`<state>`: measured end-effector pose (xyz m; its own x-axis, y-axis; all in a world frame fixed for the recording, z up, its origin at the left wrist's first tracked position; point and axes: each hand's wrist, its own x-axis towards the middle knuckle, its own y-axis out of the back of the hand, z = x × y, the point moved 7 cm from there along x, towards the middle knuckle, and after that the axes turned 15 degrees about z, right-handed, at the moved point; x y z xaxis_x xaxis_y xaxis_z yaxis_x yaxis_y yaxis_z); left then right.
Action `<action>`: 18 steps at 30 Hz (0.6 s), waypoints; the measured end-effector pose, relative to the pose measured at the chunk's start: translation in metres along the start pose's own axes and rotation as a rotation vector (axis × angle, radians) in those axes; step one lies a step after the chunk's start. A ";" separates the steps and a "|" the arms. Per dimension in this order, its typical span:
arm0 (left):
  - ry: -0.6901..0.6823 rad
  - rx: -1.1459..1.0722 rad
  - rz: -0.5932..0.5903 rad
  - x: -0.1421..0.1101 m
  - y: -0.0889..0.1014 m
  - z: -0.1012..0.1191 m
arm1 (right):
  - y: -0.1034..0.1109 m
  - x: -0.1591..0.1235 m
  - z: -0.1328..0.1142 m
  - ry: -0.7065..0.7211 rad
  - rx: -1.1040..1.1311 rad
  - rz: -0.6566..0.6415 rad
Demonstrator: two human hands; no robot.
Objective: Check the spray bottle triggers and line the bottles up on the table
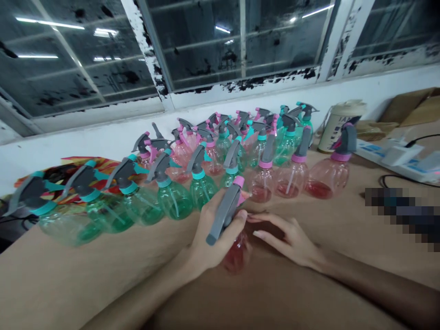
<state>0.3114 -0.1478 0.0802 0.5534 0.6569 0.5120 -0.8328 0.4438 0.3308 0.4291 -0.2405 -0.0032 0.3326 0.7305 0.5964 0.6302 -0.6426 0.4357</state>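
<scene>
My left hand (215, 231) is wrapped round the neck of a pink spray bottle (235, 256) with a grey and pink trigger head. The bottle is upright near the front of the table, with some red liquid low in it. Beside it on the right, my right hand (287, 236) has its thumb and fingers apart, the fingertips close to the bottle's neck. Whether they touch it I cannot tell. Just behind stand a green spray bottle (175, 201) with a turquoise collar and a pink spray bottle (261, 185), both in the front row.
Several more green and pink spray bottles (213, 158) crowd the table (144, 261) back to the wall. At the right are a cream container (342, 119), a white power strip (395, 158) with cables and a blurred-out dark object (405, 215). A red-yellow wrapper (79, 162) lies behind at left.
</scene>
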 end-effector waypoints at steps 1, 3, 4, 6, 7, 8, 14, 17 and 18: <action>-0.012 -0.006 0.000 0.000 -0.001 0.000 | 0.000 0.000 -0.004 0.014 0.007 -0.009; -0.037 -0.020 0.010 -0.001 -0.003 0.001 | 0.000 -0.001 -0.011 0.029 0.008 -0.023; -0.036 -0.024 0.022 -0.001 -0.004 0.001 | -0.001 -0.002 -0.014 0.026 0.001 -0.032; -0.031 -0.030 0.041 -0.001 -0.006 0.002 | -0.003 -0.004 -0.021 0.014 -0.022 -0.050; -0.027 -0.037 0.042 -0.001 -0.009 0.002 | -0.004 -0.006 -0.026 0.011 -0.036 -0.063; -0.018 -0.046 0.037 -0.002 -0.012 0.003 | -0.004 -0.007 -0.030 0.010 -0.046 -0.078; 0.028 -0.062 0.011 -0.012 -0.039 0.015 | 0.012 -0.014 -0.046 -0.062 -0.131 -0.014; 0.011 -0.074 -0.036 -0.016 -0.055 0.029 | 0.029 -0.019 -0.048 -0.036 -0.158 0.015; 0.002 -0.071 -0.060 -0.017 -0.061 0.034 | 0.036 -0.021 -0.047 -0.026 -0.167 0.018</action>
<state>0.3519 -0.2065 0.0781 0.6022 0.6291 0.4915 -0.7955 0.5245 0.3034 0.4120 -0.2901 0.0313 0.3620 0.7229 0.5885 0.4993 -0.6835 0.5324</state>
